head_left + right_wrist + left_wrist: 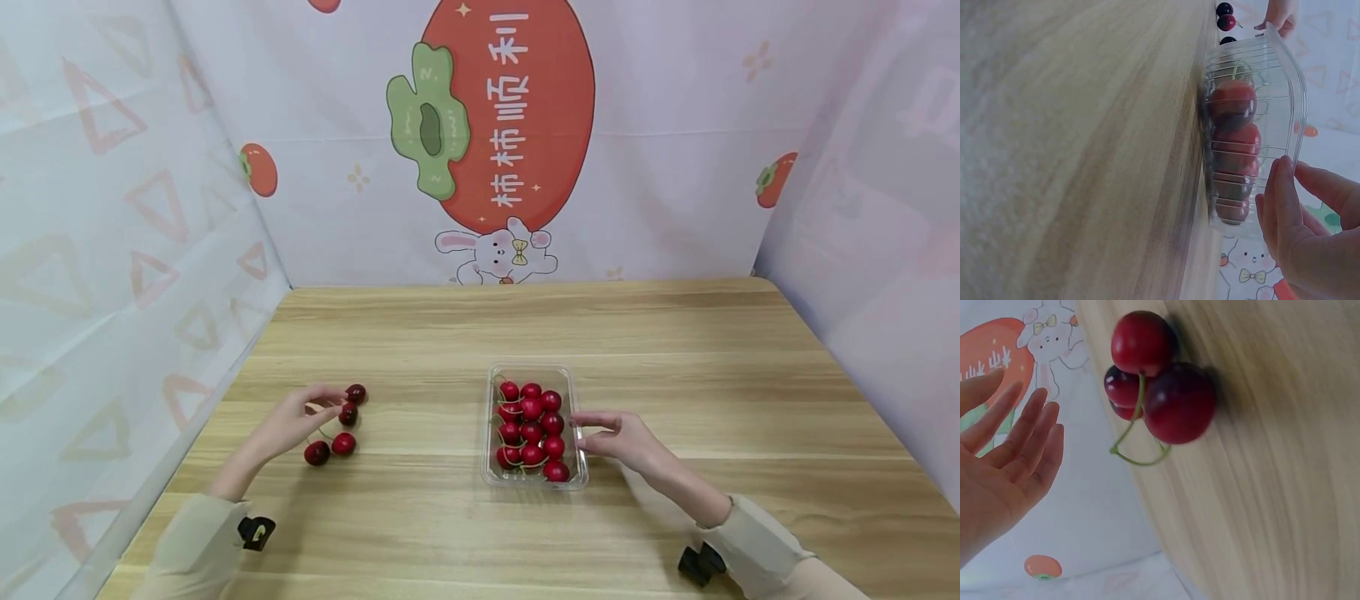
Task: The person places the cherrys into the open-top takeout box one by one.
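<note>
From the head view, a clear plastic tray (491,467) full of red cherries (532,432) sits near the middle of the wooden table (675,350). The right hand (618,437) rests at the tray's right side, fingers stretched out with the tips against its rim. To the left, four loose cherries (341,425) lie on the wood, and the left hand (300,421) reaches among them, fingers relaxed, gripping none that can be seen. The left wrist view shows the left hand (1004,462) flat and spread, apart from three loose cherries (1160,381) joined by green stems. The right wrist view shows the right hand (1310,231) with straight fingers (1282,200) touching the tray (1285,81) wall.
</note>
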A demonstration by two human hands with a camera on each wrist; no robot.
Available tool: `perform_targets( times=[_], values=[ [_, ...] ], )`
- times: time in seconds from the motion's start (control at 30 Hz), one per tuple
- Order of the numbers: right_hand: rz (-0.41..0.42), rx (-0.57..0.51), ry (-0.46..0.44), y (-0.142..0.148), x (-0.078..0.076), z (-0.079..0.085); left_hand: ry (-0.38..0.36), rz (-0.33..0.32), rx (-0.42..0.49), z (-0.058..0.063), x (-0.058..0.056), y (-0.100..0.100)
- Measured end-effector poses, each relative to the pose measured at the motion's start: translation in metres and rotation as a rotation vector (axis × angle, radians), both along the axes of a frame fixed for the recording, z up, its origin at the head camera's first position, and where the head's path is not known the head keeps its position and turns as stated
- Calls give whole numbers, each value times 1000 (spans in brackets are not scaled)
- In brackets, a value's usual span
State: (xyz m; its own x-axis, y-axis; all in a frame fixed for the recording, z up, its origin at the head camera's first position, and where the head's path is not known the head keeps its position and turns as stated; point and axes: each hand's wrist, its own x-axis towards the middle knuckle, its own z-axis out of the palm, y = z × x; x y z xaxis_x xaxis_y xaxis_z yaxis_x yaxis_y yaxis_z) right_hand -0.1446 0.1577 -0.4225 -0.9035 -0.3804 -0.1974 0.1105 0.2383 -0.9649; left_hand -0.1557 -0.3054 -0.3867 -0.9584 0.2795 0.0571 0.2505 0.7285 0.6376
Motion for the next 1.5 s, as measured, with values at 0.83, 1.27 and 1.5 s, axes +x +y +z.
perform_targets(
  times=[0.83, 1.27, 1.5],
  values=[
    [-14, -3, 4, 0, 0, 1, -112, 26, 30, -21, 3, -41],
    [1, -11, -3, -1, 2, 2, -195, 37, 58, -24, 7, -43],
    [-1, -2, -8, 0, 2, 3, -210, 9, 123, -25, 7, -44]
  ],
)
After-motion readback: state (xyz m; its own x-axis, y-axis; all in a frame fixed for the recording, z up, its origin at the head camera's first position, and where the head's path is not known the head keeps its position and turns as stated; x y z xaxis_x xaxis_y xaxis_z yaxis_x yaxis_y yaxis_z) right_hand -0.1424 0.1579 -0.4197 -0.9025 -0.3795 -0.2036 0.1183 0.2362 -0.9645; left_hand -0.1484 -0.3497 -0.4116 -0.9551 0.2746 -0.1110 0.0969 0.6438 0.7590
